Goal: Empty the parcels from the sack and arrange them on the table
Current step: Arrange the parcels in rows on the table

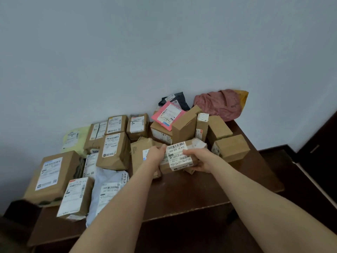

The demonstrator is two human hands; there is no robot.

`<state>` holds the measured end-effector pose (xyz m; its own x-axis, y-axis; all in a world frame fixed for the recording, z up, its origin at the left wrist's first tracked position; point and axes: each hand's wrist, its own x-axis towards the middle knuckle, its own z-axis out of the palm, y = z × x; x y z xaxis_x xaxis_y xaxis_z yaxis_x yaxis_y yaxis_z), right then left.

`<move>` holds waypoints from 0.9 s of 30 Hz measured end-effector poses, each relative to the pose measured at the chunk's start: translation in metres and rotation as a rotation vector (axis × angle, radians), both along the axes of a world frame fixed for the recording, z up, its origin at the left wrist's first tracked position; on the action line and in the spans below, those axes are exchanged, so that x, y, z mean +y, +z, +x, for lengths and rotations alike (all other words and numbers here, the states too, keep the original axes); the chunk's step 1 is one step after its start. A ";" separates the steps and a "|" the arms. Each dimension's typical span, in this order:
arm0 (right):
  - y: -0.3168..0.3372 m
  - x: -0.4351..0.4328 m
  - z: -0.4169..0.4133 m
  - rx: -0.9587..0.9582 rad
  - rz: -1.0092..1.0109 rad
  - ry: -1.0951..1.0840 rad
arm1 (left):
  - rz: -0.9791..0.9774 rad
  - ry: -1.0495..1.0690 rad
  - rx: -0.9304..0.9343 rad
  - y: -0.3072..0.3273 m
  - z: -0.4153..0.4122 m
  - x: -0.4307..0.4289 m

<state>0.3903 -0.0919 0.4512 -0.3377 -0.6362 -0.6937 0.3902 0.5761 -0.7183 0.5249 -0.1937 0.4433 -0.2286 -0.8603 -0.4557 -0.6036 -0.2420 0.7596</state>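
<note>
A small brown cardboard parcel with a white barcode label is held between both my hands over the middle of the dark wooden table. My left hand grips its left end. My right hand grips its right side, thumb on top and fingers underneath. Several labelled brown boxes and pale mailer bags lie on the table's left half. More boxes crowd the back right, some standing on end. A crumpled pink sack lies at the far right corner against the wall.
A pink mailer and a black bag lean on boxes at the back. A yellow bag lies at the back left. The pale wall runs behind the table. Dark furniture stands at the right. Bare tabletop shows at the front right.
</note>
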 end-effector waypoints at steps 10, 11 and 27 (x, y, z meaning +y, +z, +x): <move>-0.023 -0.074 0.061 0.068 -0.060 0.102 | -0.158 -0.034 -0.309 -0.017 0.048 -0.055; -0.025 -0.082 0.065 0.077 -0.056 0.099 | -0.181 -0.073 -0.342 -0.018 0.051 -0.063; -0.066 -0.217 0.053 0.093 0.145 0.164 | -0.001 -0.353 -0.406 -0.081 0.025 -0.214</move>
